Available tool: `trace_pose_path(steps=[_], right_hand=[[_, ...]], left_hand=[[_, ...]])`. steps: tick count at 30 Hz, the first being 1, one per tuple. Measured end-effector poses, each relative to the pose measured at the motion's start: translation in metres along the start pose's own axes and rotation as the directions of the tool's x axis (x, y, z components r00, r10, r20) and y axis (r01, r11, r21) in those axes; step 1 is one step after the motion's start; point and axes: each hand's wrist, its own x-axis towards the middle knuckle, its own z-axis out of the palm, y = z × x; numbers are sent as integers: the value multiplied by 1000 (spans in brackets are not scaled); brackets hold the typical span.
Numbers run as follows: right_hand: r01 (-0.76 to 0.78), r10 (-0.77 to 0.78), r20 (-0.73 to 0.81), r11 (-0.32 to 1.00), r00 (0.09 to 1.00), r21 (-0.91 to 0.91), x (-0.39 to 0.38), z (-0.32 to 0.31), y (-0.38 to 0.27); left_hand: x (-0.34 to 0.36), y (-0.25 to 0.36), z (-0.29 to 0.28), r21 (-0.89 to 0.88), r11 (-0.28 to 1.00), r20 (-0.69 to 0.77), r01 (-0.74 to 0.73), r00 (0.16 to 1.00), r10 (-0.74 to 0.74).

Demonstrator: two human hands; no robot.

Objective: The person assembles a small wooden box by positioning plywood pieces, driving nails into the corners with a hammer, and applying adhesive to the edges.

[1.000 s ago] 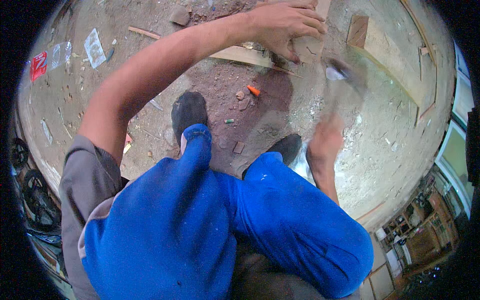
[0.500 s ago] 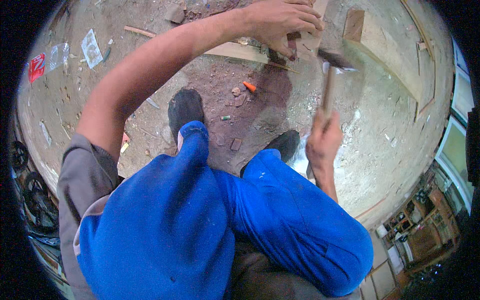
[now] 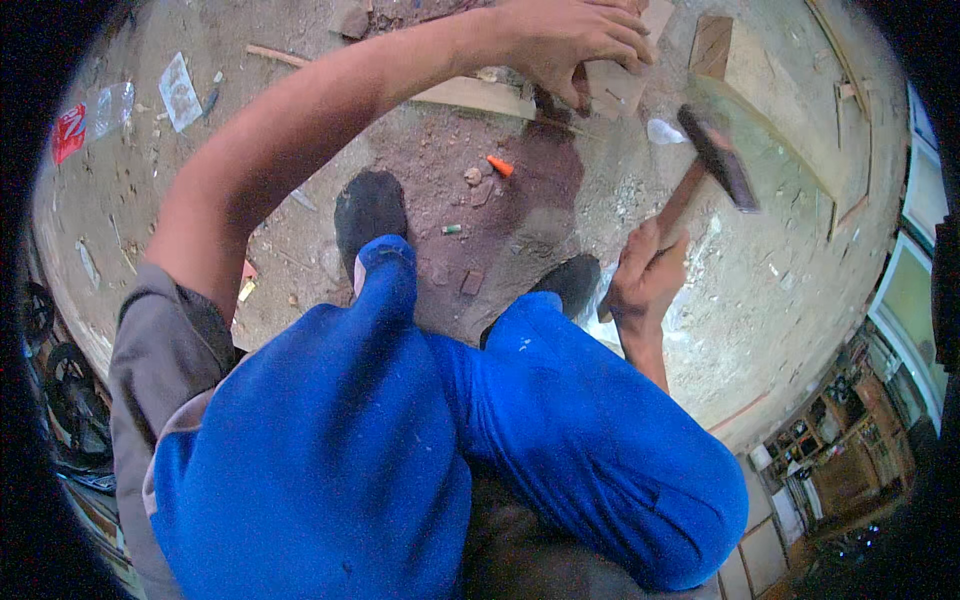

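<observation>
Hammer (image 3: pixel 712 155) is held in the right hand (image 3: pixel 648 275), with the fingers closed around its wooden handle; it is positioned beyond the right knee, and its dark head is tilted and kept apart from the wood. Nearest, the blue trousers (image 3: pixel 320 450) are seen over both bent legs, with a grey sleeve (image 3: pixel 165 335) at the left. Past the knees, the left foot (image 3: pixel 370 215) and right foot (image 3: pixel 572 288), both covered in something dark, are set on the dirt floor (image 3: pixel 330 260). Between and beyond them, an orange cone-shaped piece (image 3: pixel 500 166) is seen among crumbs and chips. Farther out, a pale plank (image 3: pixel 480 97) is laid across the floor, partly hidden by the left arm. At the upper edge, the left hand (image 3: pixel 575 45) is spread over a pale board (image 3: pixel 618 85), the thumb set apart from the fingers; whether anything is gripped under the palm cannot be told. To its right, a thick wooden beam (image 3: pixel 712 48) is laid on the floor. Far left, a red wrapper (image 3: pixel 70 135) is seen.
</observation>
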Motion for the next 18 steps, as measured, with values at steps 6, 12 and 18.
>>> trace_pose_path(steps=[6,12,18], right_hand=[[144,-142,-64,989,988,22,-4,-9,7],[290,-287,47,924,957,-249,6,14,21],[45,-47,-81,999,996,-29,-7,-3,8]], left_hand=[[-10,0,3,-28,1000,19,11,1000,-10],[0,-8,17,-1,991,-97,-136,986,136],[5,6,-6,-107,994,-7,-11,1000,11]])
